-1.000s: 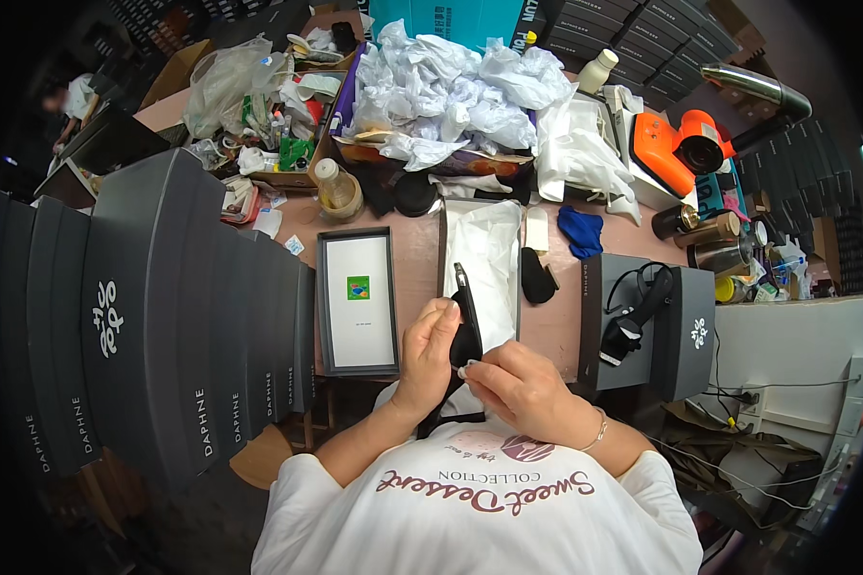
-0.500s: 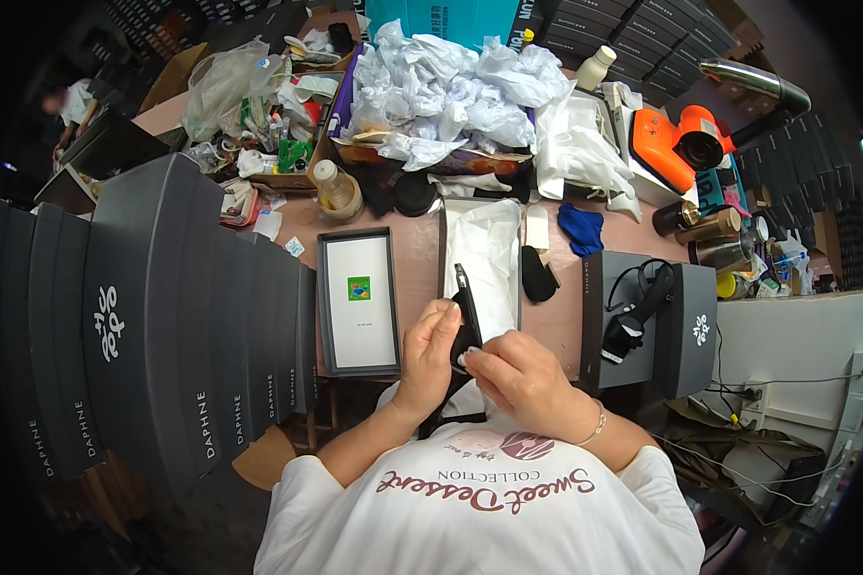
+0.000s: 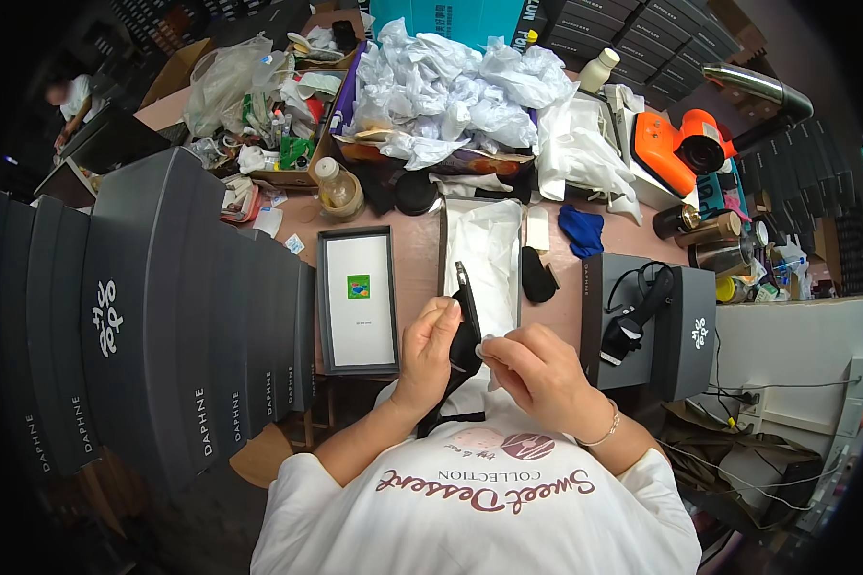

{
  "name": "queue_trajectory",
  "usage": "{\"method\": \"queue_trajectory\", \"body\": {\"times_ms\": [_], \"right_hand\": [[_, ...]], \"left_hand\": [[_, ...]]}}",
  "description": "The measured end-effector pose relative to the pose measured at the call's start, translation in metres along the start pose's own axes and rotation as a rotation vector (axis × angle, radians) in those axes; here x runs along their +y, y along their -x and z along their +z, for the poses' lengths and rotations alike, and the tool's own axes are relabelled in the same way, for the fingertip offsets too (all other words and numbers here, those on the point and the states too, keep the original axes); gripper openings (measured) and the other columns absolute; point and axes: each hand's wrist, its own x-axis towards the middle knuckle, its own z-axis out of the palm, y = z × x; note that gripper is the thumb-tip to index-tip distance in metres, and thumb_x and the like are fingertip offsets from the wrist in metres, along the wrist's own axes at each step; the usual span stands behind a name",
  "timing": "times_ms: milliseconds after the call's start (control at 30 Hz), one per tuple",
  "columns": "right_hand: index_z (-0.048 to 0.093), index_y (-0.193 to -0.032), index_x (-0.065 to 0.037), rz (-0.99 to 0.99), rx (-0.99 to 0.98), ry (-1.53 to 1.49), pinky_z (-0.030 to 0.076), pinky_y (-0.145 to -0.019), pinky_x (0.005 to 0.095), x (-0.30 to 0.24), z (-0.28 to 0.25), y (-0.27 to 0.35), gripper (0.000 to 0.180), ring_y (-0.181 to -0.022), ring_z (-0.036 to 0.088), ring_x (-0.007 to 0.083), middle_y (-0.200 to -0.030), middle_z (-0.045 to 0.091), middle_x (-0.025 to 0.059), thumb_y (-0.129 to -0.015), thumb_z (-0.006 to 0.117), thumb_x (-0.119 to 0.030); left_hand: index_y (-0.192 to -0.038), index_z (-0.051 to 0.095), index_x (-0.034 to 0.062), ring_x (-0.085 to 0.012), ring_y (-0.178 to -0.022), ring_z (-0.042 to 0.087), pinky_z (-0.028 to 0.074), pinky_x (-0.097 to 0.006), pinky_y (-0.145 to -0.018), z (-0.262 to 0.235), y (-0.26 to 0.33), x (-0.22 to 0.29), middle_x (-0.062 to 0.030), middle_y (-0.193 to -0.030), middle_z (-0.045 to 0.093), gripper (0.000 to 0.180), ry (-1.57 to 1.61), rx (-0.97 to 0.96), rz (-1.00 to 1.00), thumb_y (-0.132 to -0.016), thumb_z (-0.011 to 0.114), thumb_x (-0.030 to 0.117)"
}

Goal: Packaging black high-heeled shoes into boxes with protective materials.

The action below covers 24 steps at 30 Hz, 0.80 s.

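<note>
A black shoe point(image 3: 465, 331) stands on edge in front of my chest, its narrow end pointing away from me. My left hand point(image 3: 426, 356) is closed around its left side, thumb on top. To its right, my right hand point(image 3: 539, 372) pinches a small white cloth-like piece point(image 3: 489, 347) against or just beside the shoe's edge; its exact kind is hard to make out. Just beyond lies an open shoe box point(image 3: 484, 244) lined with white tissue paper. A black strappy sandal point(image 3: 633, 321) rests on a dark grey box point(image 3: 599, 374) at the right.
An open grey box lid point(image 3: 385, 369) lies left of my hands. Tall stacks of dark shoe boxes point(image 3: 153, 316) rise at the left. Farther back are a glass jar point(image 3: 338, 192), a bin of crumpled tissue point(image 3: 451, 91), a blue cloth point(image 3: 581, 230) and an orange device point(image 3: 664, 153).
My right hand has moved slightly right and up along the shoe, and more of the white piece shows at its fingertips. My left hand keeps its hold.
</note>
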Motion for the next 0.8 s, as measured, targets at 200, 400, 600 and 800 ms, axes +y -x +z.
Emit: {"method": "queue_trajectory", "body": {"times_ms": [200,400,600,800], "right_hand": [[0.062,-0.101,-0.004,-0.083,0.002,0.025,0.047,-0.066,0.0341,0.003,0.015,-0.009,0.031,-0.076,0.056,0.0234,-0.084,0.055,0.0079,-0.071,0.068,-0.002],[0.060,-0.104,-0.002,-0.072,-0.134,0.085,0.047,-0.067,0.0345,-0.001,0.005,0.001,0.034,-0.077,0.057,0.0236,-0.085,0.055,0.0082,-0.071,0.067,-0.003],[0.063,-0.099,-0.002,-0.093,0.011,0.039,0.047,-0.060,0.0340,-0.001,0.009,-0.012,0.033,-0.070,0.056,0.0236,-0.082,0.056,0.0072,-0.067,0.071,0.001],[0.063,-0.099,-0.002,-0.099,-0.099,0.058,0.047,-0.060,0.0346,0.000,0.010,-0.001,0.032,-0.069,0.056,0.0237,-0.082,0.057,0.0070,-0.068,0.071,0.001]], "left_hand": [[-0.076,0.049,-0.0052,-0.0084,-0.074,0.040,0.035,-0.023,-0.068,-0.001,-0.001,0.002,-0.0024,-0.084,0.049,0.035,-0.029,-0.021,0.038,-0.101,0.046,0.020],[-0.076,0.049,-0.0055,-0.0081,-0.074,0.039,0.035,-0.023,-0.067,-0.002,-0.001,-0.006,-0.0023,-0.084,0.049,0.035,0.007,-0.005,0.015,-0.101,0.046,0.020],[-0.077,0.050,-0.0060,-0.0078,-0.074,0.039,0.035,-0.023,-0.067,0.000,-0.002,0.000,-0.0022,-0.084,0.049,0.035,-0.034,-0.024,0.066,-0.101,0.046,0.020],[-0.077,0.050,-0.0060,-0.0086,-0.075,0.040,0.035,-0.023,-0.068,-0.002,-0.003,-0.003,-0.0029,-0.085,0.049,0.035,-0.019,0.002,0.032,-0.101,0.046,0.019]]}}
